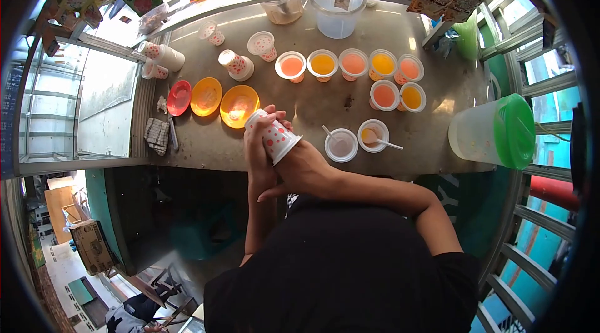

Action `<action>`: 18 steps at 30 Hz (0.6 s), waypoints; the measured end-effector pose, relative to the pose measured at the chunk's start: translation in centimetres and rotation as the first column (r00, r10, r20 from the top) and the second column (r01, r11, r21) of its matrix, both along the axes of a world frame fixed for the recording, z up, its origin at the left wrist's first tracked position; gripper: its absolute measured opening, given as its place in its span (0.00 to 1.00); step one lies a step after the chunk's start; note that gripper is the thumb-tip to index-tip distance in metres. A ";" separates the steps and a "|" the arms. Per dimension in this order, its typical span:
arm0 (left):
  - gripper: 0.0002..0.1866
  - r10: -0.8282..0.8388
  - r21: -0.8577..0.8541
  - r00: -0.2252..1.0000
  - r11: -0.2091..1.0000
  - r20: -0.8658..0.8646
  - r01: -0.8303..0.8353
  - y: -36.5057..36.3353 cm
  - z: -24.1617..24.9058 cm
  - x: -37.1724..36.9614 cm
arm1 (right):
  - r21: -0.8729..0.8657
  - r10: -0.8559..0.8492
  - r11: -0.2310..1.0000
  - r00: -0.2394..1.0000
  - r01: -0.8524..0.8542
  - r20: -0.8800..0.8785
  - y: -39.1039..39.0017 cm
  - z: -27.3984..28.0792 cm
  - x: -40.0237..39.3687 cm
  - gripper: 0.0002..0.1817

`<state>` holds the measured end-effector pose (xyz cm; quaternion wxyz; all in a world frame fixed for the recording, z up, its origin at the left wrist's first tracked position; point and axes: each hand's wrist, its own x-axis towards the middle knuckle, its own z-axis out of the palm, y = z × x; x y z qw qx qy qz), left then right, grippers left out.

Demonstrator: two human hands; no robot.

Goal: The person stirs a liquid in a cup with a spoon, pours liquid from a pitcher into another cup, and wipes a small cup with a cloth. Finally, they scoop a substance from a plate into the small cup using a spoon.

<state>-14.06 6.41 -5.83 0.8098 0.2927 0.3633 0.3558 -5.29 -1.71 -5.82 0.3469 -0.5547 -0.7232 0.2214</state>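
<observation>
A white plastic cup with red dots (277, 138) is tilted between my two hands, its wide rim turned down to the right. My left hand (257, 155) wraps round its left side and base end. Against the rim end presses my right hand (312, 169), its thumb sticking out to the left and its other fingers mostly hidden behind the cup. Just beyond the hands lies an orange plate (240, 107). To their right stand a cup of pale liquid (341, 145) and a cup with some orange liquid (373, 136), each with a white spoon.
Several filled cups (322, 65), orange and pink, line the table's middle and right. Stacked dotted cups (236, 65) stand at back left, near an orange plate (206, 97) and a red plate (179, 98). A green-lidded container (494, 132) is at right; a clear bucket (337, 17) is behind.
</observation>
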 end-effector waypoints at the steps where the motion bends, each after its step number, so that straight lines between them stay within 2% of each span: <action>1: 0.24 0.029 -0.005 0.999 1.000 -0.034 -0.029 -0.2 -0.2 0.0 | -0.001 -0.005 1.000 1.000 0.005 -0.002 -0.3 -0.3 -0.1 0.57; 2: 0.24 0.024 -0.006 0.999 1.000 -0.033 -0.024 -0.5 -0.2 0.2 | -0.055 0.031 0.998 0.997 -0.028 0.066 -0.6 -0.4 -0.2 0.57; 4: 0.24 0.218 -0.081 0.967 0.970 -0.134 -0.230 -1.0 -0.2 0.5 | -0.108 0.065 0.993 0.989 -0.050 0.135 -1.4 -0.8 -0.2 0.57; 5: 0.14 0.202 -0.151 0.964 0.962 -0.172 -0.229 0.1 -1.9 -0.1 | -0.134 0.073 0.989 0.989 -0.056 0.127 -2.1 -1.0 -0.2 0.57; 6: 0.14 0.198 -0.150 0.966 0.963 -0.169 -0.224 0.6 -2.6 -0.6 | -0.162 0.082 0.985 0.990 -0.062 0.118 -2.7 -1.3 -0.3 0.58; 7: 0.15 0.195 -0.204 0.977 0.957 -0.082 -0.208 0.8 -3.1 -1.1 | -0.207 0.095 0.974 0.995 -0.090 0.012 -3.1 -1.5 -0.3 0.57; 8: 0.15 0.194 -0.259 0.981 0.948 0.004 -0.187 0.9 -3.7 -1.5 | -0.208 0.091 0.974 0.996 -0.086 0.013 -3.0 -1.9 -0.4 0.57; 10: 0.16 0.144 -0.263 0.989 0.953 -0.039 -0.149 -0.6 -3.0 -0.7 | 0.025 0.006 1.000 0.990 -0.010 0.140 -2.7 -1.7 -0.7 0.58; 11: 0.16 0.103 -0.322 0.994 0.941 -0.023 -0.105 -1.6 -2.1 0.0 | -0.217 0.080 0.972 0.995 -0.092 -0.061 -1.8 -1.1 0.2 0.57; 12: 0.15 0.063 -0.376 0.998 0.925 -0.002 -0.060 -2.1 -1.5 0.3 | -0.178 0.126 0.977 0.991 -0.116 0.045 -1.0 -1.8 0.6 0.54; 14: 0.17 0.085 -0.318 0.996 0.944 -0.032 -0.091 -1.6 -1.6 0.1 | -0.259 0.180 0.952 0.983 -0.166 0.030 -0.5 -2.4 0.5 0.50; 15: 0.18 0.066 -0.368 0.996 0.929 0.067 -0.037 -1.3 -1.9 -0.2 | -0.259 0.177 0.952 0.984 -0.164 0.028 -0.5 -1.9 0.6 0.50; 17: 0.19 0.030 -0.466 0.976 0.882 0.214 0.075 -0.3 -4.1 -1.0 | -0.349 0.054 0.930 0.982 -0.116 -0.182 -0.5 -0.5 1.0 0.45; 18: 0.19 0.030 -0.469 0.977 0.880 0.211 0.074 -0.1 -5.0 -1.1 | -0.351 0.053 0.929 0.981 -0.116 -0.185 -0.8 -1.0 0.9 0.45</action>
